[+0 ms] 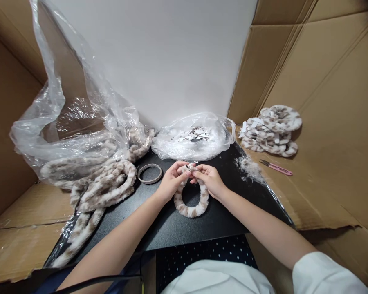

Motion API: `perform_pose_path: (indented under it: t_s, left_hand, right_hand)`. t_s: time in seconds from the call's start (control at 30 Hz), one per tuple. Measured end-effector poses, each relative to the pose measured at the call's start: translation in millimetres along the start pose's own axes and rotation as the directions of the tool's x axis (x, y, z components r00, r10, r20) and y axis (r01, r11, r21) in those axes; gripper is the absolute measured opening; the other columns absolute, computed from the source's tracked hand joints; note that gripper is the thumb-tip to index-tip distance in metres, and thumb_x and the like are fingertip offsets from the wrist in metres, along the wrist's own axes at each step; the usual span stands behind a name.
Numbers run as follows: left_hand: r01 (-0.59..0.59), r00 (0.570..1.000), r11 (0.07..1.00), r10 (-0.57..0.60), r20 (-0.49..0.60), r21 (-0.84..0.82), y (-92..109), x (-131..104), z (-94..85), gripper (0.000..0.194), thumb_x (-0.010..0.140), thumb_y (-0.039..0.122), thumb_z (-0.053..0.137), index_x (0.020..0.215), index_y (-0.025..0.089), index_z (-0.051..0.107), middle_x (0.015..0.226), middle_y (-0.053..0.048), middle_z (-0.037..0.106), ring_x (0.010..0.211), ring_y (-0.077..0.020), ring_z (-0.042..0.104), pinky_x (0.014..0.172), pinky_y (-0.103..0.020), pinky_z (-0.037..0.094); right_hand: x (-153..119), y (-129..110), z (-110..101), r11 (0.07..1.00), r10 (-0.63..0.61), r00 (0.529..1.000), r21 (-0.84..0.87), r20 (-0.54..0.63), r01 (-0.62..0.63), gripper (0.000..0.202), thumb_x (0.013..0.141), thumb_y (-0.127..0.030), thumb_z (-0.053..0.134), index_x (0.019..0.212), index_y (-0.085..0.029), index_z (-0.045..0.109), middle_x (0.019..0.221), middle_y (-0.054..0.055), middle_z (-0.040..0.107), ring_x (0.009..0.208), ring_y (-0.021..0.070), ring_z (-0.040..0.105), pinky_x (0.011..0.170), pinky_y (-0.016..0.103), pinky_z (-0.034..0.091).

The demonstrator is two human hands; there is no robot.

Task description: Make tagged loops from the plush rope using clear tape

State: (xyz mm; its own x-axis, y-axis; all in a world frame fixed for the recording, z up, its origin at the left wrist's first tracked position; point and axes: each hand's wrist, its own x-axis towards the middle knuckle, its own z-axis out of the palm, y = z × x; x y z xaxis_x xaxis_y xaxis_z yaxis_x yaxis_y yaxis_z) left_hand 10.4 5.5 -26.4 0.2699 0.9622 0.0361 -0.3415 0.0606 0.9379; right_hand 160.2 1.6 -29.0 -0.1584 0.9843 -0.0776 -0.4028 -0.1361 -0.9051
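Note:
Between my hands hangs a fluffy white-and-brown plush ring (191, 211), its lower loop resting over the black table. My left hand (173, 180) pinches the ring's top end from the left. From the right, my right hand (211, 179) pinches the same top end, the fingertips of both hands nearly meeting. A small dark and white bit shows at the pinched spot, too small to make out. Left of my left hand lies a grey-brown round band (150, 174), apart from the fingers.
Plush strips (110, 185) spill from a clear plastic bag (92, 110) at left. Another clear bag (193, 136) with small white pieces stands behind my hands. At right are stacked plush rings (271, 128), pink thread snips (276, 167) and loose fluff (250, 168). Cardboard walls (334, 81) flank the table (159, 228).

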Motion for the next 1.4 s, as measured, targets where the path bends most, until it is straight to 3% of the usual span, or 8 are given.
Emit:
perform_pose_path:
  t_s: [0.43, 0.77, 0.97, 1.07, 1.13, 1.23, 1.33, 1.4]
  left_hand:
    - [0.014, 1.0, 1.0, -0.014, 0.016, -0.005, -6.5, 3.3, -0.5, 0.03, 0.071, 0.041, 0.077, 0.084, 0.015, 0.068, 0.077, -0.001, 0.065, 0.072, -0.0132, 0.06, 0.071, -0.023, 0.047]
    - [0.026, 0.99, 1.0, -0.026, 0.137, 0.002, 2.6, 0.9, 0.2, 0.024, 0.072, 0.034, 0.077, 0.086, 0.017, 0.066, 0.069, 0.0, 0.062, 0.061, -0.012, 0.058, 0.065, -0.025, 0.049]
    - [-0.012, 0.983, 0.977, -0.027, -0.182, -0.214, 24.0, 6.7, -13.0, 0.038, 0.055, 0.035, 0.088, 0.08, 0.016, 0.067, 0.063, 0.003, 0.063, 0.052, -0.0081, 0.056, 0.051, -0.018, 0.046]
    - [-0.03, 0.962, 0.949, -0.058, -0.268, -0.314, 33.4, 9.7, -23.3, 0.036, 0.057, 0.033, 0.086, 0.083, 0.017, 0.067, 0.061, 0.005, 0.062, 0.048, -0.0068, 0.055, 0.046, -0.016, 0.044]
    - [-0.031, 0.961, 0.938, -0.068, -0.269, -0.345, 35.4, 10.8, -26.9, 0.032, 0.06, 0.031, 0.084, 0.083, 0.017, 0.066, 0.061, 0.005, 0.063, 0.049, -0.0065, 0.056, 0.045, -0.014, 0.044]
    - [-0.017, 0.965, 0.931, -0.08, -0.251, -0.364, 33.5, 11.8, -27.8, 0.028, 0.064, 0.029, 0.081, 0.083, 0.016, 0.065, 0.061, 0.005, 0.062, 0.047, -0.006, 0.056, 0.045, -0.014, 0.045]
    - [-0.007, 0.963, 0.936, -0.088, -0.255, -0.351, 30.3, 12.6, -27.1, 0.022, 0.07, 0.027, 0.077, 0.085, 0.016, 0.065, 0.061, 0.005, 0.062, 0.045, -0.006, 0.056, 0.044, -0.014, 0.046]
    - [-0.004, 0.959, 0.941, -0.092, -0.267, -0.339, 28.7, 13.1, -27.0, 0.021, 0.071, 0.026, 0.076, 0.086, 0.016, 0.065, 0.062, 0.004, 0.063, 0.046, -0.0059, 0.057, 0.044, -0.014, 0.046]
  right_hand:
    - [2.0, 3.2, 0.8, 0.996, -0.072, 0.997, -0.05, 0.024, 0.073, 0.046, 0.058, -0.047, 0.081, 0.078, -0.022, 0.047, 0.06, -0.006, 0.065, 0.046, 0.0089, 0.056, 0.049, 0.021, 0.045]
    - [5.4, -3.7, -3.5, 0.987, -0.044, 0.969, -0.141, 0.244, 0.08, 0.051, 0.065, -0.06, 0.073, 0.081, -0.025, 0.04, 0.054, -0.009, 0.062, 0.04, 0.0091, 0.052, 0.044, 0.02, 0.041]
    - [7.1, -14.8, -12.1, 0.993, 0.119, 0.952, -0.034, 0.28, -0.114, 0.045, 0.077, -0.064, 0.061, 0.077, -0.02, 0.058, 0.08, 0.004, 0.072, 0.076, 0.0175, 0.069, 0.076, 0.032, 0.054]
    - [2.1, 3.8, -3.4, 0.935, 0.307, 0.883, 0.059, 0.355, -0.349, 0.047, 0.083, -0.065, 0.05, 0.094, -0.02, 0.059, 0.098, 0.009, 0.072, 0.093, 0.0213, 0.069, 0.087, 0.04, 0.052]
    - [-0.8, 18.1, -4.9, 0.924, 0.31, 0.912, 0.139, 0.269, -0.355, 0.043, 0.084, -0.062, 0.051, 0.099, -0.022, 0.055, 0.111, 0.011, 0.068, 0.103, 0.0221, 0.066, 0.092, 0.042, 0.05]
    - [-1.2, 24.0, -30.8, 0.98, 0.101, 0.982, 0.188, -0.16, -0.071, 0.031, 0.083, -0.051, 0.054, 0.101, -0.026, 0.051, 0.13, 0.01, 0.058, 0.12, 0.0209, 0.057, 0.098, 0.042, 0.046]
    - [0.0, 7.5, -65.7, 0.988, -0.14, 0.844, -0.019, -0.518, 0.152, 0.031, 0.08, -0.042, 0.054, 0.107, -0.028, 0.05, 0.138, 0.008, 0.049, 0.132, 0.0206, 0.045, 0.105, 0.043, 0.04]
    - [-1.2, -10.7, -74.0, 0.956, -0.287, 0.776, -0.213, -0.561, 0.2, 0.034, 0.077, -0.037, 0.056, 0.109, -0.027, 0.052, 0.137, 0.007, 0.049, 0.134, 0.021, 0.04, 0.11, 0.043, 0.033]
